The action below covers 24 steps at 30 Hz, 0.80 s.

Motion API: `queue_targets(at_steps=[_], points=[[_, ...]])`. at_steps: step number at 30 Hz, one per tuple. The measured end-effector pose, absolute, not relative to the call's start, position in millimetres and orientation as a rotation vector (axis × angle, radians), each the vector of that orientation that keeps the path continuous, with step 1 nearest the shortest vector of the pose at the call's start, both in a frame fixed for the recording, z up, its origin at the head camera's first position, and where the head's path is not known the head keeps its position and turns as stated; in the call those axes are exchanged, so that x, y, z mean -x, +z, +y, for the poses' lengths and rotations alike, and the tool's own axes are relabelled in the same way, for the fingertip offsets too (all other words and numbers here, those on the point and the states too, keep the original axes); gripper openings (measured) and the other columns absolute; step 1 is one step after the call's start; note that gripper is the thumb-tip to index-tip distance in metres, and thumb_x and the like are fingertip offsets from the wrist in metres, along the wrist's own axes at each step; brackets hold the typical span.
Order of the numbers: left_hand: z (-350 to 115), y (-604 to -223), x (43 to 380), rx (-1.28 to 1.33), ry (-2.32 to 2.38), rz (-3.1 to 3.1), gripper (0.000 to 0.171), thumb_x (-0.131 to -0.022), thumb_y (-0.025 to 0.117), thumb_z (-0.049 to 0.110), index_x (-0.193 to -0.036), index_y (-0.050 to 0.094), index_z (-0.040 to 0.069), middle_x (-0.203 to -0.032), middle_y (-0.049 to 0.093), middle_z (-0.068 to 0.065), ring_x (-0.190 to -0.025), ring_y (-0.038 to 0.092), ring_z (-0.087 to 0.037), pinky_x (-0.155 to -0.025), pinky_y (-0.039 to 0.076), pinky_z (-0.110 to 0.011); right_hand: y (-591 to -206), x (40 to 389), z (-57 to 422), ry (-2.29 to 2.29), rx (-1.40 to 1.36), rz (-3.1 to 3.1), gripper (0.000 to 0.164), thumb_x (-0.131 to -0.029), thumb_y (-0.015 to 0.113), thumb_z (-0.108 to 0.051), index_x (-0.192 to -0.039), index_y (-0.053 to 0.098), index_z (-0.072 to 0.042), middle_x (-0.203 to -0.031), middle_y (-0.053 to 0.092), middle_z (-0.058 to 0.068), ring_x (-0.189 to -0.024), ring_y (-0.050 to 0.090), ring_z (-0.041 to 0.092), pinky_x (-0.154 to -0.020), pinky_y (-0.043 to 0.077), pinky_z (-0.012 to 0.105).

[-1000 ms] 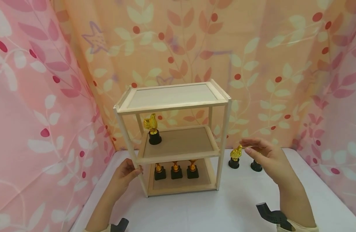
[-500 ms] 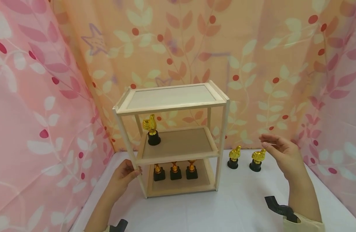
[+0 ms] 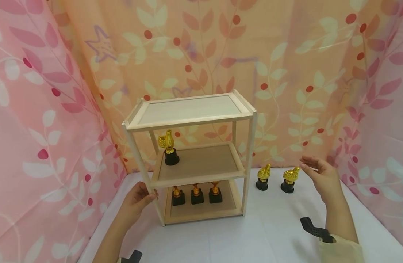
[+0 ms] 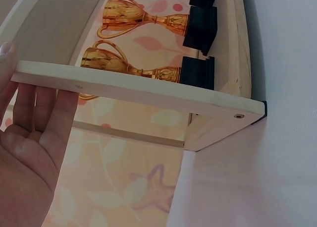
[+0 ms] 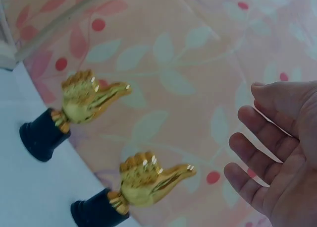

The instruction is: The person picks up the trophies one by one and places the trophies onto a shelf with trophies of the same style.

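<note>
My left hand (image 3: 135,204) grips the front left post (image 4: 148,92) of a pale wooden three-tier shelf (image 3: 191,110), thumb on one side and fingers on the other. My right hand (image 3: 323,181) hovers with relaxed, slightly bent fingers and holds nothing. Just left of it, a gold thumbs-up trophy (image 3: 288,187) on a black round base stands on the table. A matching thumbs-up trophy (image 3: 262,184) is farther left, beside the shelf. Another thumbs-up trophy (image 3: 171,157) stands at the left of the middle tier. On the bottom tier, three gold cup trophies (image 3: 197,197) line up, their tops partly hidden in the head view.
A white cloth (image 3: 241,241) covers the table. Orange leaf-patterned fabric (image 3: 287,54) hangs behind the shelf, with pink patterned fabric (image 3: 40,138) along the left and right sides. Each wrist wears a black strap mount (image 3: 316,230).
My right hand has moved right, away from the two table trophies, uncovering the right one. My left hand keeps its grip on the post. The head view has shifted slightly.
</note>
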<state>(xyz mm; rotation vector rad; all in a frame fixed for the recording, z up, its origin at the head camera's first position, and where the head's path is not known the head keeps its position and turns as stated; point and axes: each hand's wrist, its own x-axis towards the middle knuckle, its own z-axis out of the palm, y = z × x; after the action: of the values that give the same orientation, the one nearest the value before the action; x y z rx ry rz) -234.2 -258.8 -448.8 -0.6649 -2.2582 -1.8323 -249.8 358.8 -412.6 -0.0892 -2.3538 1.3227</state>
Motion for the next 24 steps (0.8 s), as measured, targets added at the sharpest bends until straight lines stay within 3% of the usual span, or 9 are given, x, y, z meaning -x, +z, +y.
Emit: queue_targets(at_steps=[5,9,15,20,24], points=[[-260.0,-449.1,233.9,0.681,-1.831,-2.234,0.021,-0.097,0.064,-0.003,-0.112,0.05,-0.004,-0.102,0.067,-0.005,-0.095,0.068,-0.015,-0.088,0.058,-0.026,-429.1,258.6,367.6,1.373,0.04,-2.3,0.05,-0.101,0.065,-0.036,-0.145,0.056,-0.013,-0.127,0.062,-0.008,-0.109,0.051,-0.008,-0.082,0.042,0.002],[-260.0,-449.0,234.5,0.686,-1.837,-2.244,0.02,-0.098,0.064,-0.002,-0.112,0.05,-0.004,-0.102,0.067,-0.005,-0.095,0.068,-0.015,-0.088,0.058,-0.026,-441.0,263.7,376.6,1.363,0.022,-2.32,0.051,-0.101,0.066,-0.031,-0.146,0.054,-0.009,-0.13,0.061,-0.002,-0.109,0.052,-0.006,-0.081,0.043,0.001],[-258.3,-445.9,238.2,0.689,-1.772,-2.247,0.019,-0.098,0.064,-0.001,-0.112,0.051,-0.004,-0.102,0.067,-0.009,-0.094,0.068,-0.016,-0.087,0.058,-0.025,-457.5,270.8,388.9,1.375,0.019,-2.354,0.06,-0.1,0.067,-0.035,-0.15,0.049,-0.006,-0.139,0.057,0.009,-0.112,0.051,-0.004,-0.082,0.043,0.002],[-260.3,-450.6,236.1,0.682,-1.788,-2.275,0.019,-0.099,0.063,0.0,-0.112,0.05,-0.004,-0.103,0.066,-0.01,-0.095,0.068,-0.014,-0.088,0.058,-0.025,-479.4,270.1,400.7,1.413,0.031,-2.408,0.069,-0.098,0.068,-0.04,-0.152,0.043,-0.005,-0.135,0.057,-0.007,-0.115,0.049,-0.001,-0.081,0.043,0.003],[-259.9,-451.0,235.5,0.681,-1.805,-2.267,0.02,-0.099,0.063,-0.001,-0.112,0.049,-0.005,-0.105,0.067,-0.009,-0.096,0.068,-0.014,-0.088,0.058,-0.026,-490.8,272.3,407.1,1.431,-0.02,-2.415,0.07,-0.099,0.069,-0.036,-0.153,0.04,-0.003,-0.141,0.055,0.0,-0.118,0.049,0.0,-0.083,0.043,0.003]])
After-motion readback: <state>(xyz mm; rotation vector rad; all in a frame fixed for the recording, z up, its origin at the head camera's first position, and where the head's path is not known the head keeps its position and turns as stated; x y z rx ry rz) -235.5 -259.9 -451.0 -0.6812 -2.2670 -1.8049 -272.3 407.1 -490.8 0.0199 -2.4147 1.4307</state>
